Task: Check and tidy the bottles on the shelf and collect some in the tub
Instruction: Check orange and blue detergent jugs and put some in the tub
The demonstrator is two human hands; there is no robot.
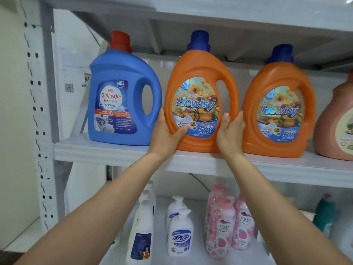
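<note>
An orange Hewisy detergent jug [198, 88] with a blue cap stands upright in the middle of the upper shelf [118, 153]. My left hand [168, 134] grips its lower left side, thumb across the front. My right hand [231, 132] grips its lower right side, thumb on the label's edge. A blue Qingyajie jug [122, 96] with a red cap stands to its left. A second orange Hewisy jug [278, 106] stands to its right. No tub is in view.
A pink jug [336, 123] is cut off at the right edge. The lower shelf carries white pump bottles [179, 232], tall white bottles [142, 230], pink floral bottles [221, 226] and a teal bottle [323, 213]. A perforated grey upright [44, 111] frames the left side.
</note>
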